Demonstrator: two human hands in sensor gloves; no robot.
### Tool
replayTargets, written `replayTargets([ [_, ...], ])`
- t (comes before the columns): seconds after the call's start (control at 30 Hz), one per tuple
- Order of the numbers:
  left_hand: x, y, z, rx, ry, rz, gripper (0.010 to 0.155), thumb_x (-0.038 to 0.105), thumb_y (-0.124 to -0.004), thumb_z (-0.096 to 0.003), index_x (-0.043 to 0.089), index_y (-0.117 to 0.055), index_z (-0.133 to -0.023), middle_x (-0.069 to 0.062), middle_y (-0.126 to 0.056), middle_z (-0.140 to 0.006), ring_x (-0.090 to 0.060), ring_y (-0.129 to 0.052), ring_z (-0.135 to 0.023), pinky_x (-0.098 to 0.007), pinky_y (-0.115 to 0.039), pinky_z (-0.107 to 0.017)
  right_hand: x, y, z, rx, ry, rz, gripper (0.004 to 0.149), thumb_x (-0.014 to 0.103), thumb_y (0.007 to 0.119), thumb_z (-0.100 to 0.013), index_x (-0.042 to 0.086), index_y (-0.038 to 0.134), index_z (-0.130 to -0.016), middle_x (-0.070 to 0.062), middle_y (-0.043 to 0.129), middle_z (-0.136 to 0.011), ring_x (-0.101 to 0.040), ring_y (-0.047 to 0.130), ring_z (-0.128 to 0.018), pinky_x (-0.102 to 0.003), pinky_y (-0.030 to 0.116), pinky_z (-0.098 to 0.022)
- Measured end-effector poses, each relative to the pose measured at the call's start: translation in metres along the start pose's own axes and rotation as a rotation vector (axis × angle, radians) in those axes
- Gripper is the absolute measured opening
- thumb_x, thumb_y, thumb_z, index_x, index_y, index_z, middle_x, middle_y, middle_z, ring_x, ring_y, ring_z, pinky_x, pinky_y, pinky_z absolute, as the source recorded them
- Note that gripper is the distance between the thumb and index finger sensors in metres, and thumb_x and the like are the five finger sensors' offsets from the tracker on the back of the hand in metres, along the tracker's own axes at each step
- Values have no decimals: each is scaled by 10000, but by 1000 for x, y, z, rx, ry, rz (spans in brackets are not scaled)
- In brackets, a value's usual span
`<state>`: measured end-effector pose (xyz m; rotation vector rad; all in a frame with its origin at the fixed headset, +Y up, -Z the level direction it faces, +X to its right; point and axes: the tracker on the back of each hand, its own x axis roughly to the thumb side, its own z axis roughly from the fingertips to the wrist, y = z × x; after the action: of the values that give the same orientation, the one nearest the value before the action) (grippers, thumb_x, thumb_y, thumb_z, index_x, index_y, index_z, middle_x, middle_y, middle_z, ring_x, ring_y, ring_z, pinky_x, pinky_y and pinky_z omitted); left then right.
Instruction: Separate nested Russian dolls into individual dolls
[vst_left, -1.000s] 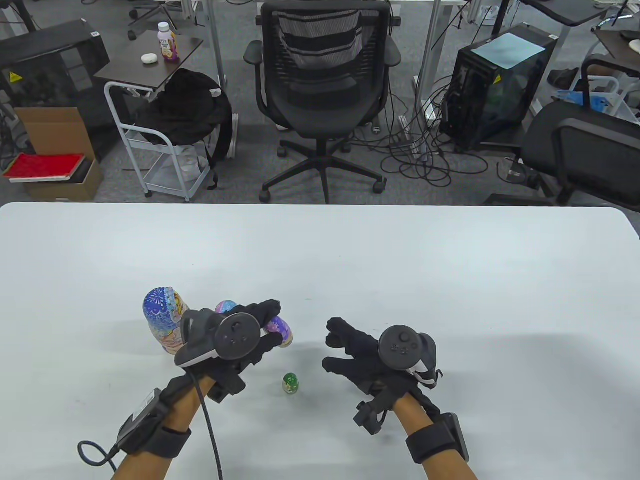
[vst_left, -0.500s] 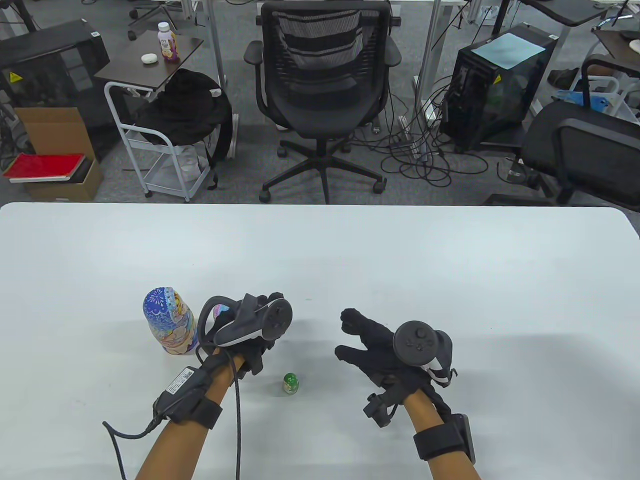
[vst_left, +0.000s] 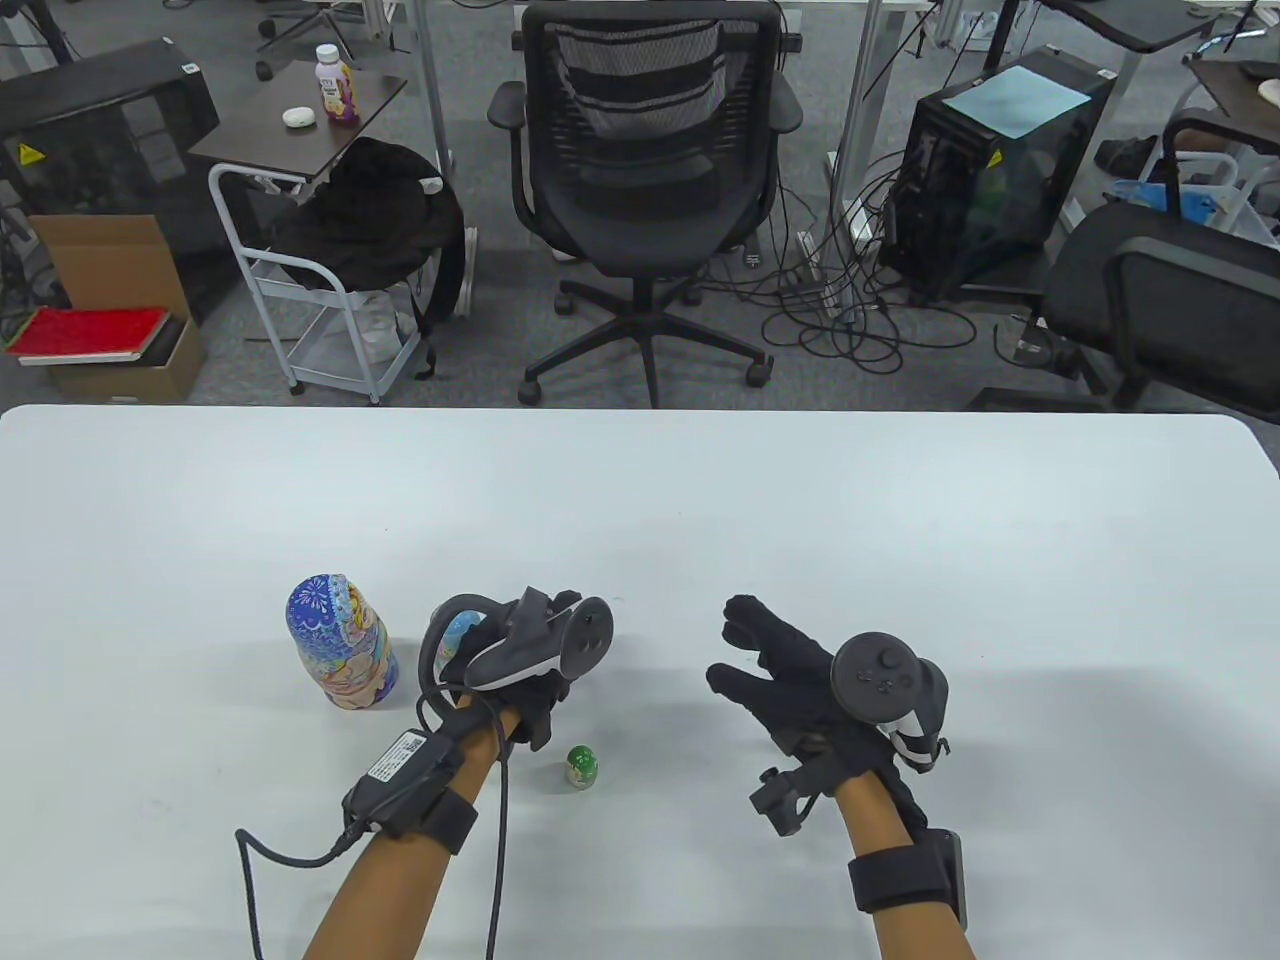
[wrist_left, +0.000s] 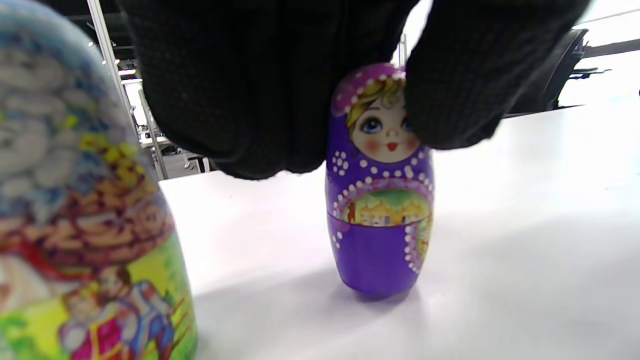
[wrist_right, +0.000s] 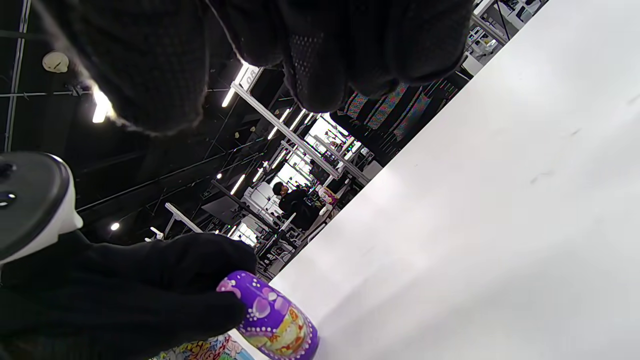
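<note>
Mostly done by the look: big doll (vst_left: 338, 645), tiny green doll (vst_left: 581, 766) standing apart on table (vst_left: 900, 520), purple doll (wrist_left: 380, 200) upright w/ left hand (vst_left: 520, 660) pinching its head, release left; right hand (vst_left: 800, 680) spread, empty.

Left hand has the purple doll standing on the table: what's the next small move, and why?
Probably let go and lift the left hand straight up. In the left wrist view the purple doll stands upright with its base on the table, fingers only pinching its head, so it looks placed. The right hand is open, holding nothing.
</note>
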<state>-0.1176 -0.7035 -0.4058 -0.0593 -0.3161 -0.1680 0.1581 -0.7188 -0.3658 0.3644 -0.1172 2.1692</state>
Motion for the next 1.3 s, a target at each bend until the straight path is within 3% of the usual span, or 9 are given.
replayTargets([
  [0.27,5,1,-2,-57,9,-65,644,479,-779,-557,115,-642,-1070,-149,-885,-955,-356,-975,-772,-406,-880,-557,1,-1,0,6,2,13,778,461,894,-435,163,593,-1088,-201,820,-994,-459,754,-926,-524,709,-671],
  [0.43,18,19,12,79,-79,-149,746,546,-768,-538,115,-568,-1114,-194,-788,-1035,-397,-911,-835,-439,-848,-586,1,-1,0,11,0,19,777,461,894,-436,161,594,-1087,-202,823,-991,-460,755,-925,-524,710,-669],
  [0.57,30,32,44,196,-222,-17,697,549,-767,-534,152,-628,-1090,-179,-817,-1017,-386,-927,-820,-435,-853,-578,-1,0,-1,17,5,23,777,461,893,-436,161,595,-1088,-200,824,-991,-459,758,-922,-523,711,-670],
  [0.7,39,10,68,72,-299,62,693,592,-767,-514,179,-686,-1064,-152,-876,-973,-373,-960,-781,-427,-863,-559,-2,1,-1,19,8,38,774,461,893,-437,159,598,-1085,-201,827,-987,-458,759,-922,-523,713,-667],
  [0.87,36,-21,81,112,-312,44,705,608,-785,-492,193,-691,-1054,-121,-905,-942,-330,-993,-746,-393,-887,-535,-2,5,0,28,6,59,773,464,890,-436,154,601,-1082,-201,834,-980,-456,766,-915,-521,718,-661],
  [0.97,33,-33,81,84,-305,84,633,550,-824,-486,196,-750,-1006,-104,-956,-875,-316,-1026,-686,-381,-902,-498,-2,10,0,53,6,69,770,462,890,-436,151,605,-1080,-204,835,-977,-456,771,-911,-521,720,-659],
  [1.03,30,-39,83,128,-306,58,602,533,-829,-487,202,-760,-984,-78,-977,-839,-275,-1048,-654,-355,-922,-475,0,14,0,59,-2,74,769,462,890,-436,151,606,-1079,-203,837,-975,-456,773,-910,-519,722,-658],
  [1.17,19,-35,86,160,-271,150,582,519,-819,-490,183,-785,-965,-84,-994,-808,-270,-1055,-632,-358,-922,-464,3,24,1,99,-20,89,764,459,890,-435,149,611,-1076,-200,846,-966,-454,781,-903,-518,727,-653],
  [1.3,7,-20,96,260,-243,267,585,533,-785,-498,173,-798,-959,-77,-1012,-779,-269,-1061,-610,-356,-924,-450,13,43,3,174,-52,98,763,458,891,-433,149,614,-1074,-199,848,-964,-453,784,-901,-517,728,-652],
])
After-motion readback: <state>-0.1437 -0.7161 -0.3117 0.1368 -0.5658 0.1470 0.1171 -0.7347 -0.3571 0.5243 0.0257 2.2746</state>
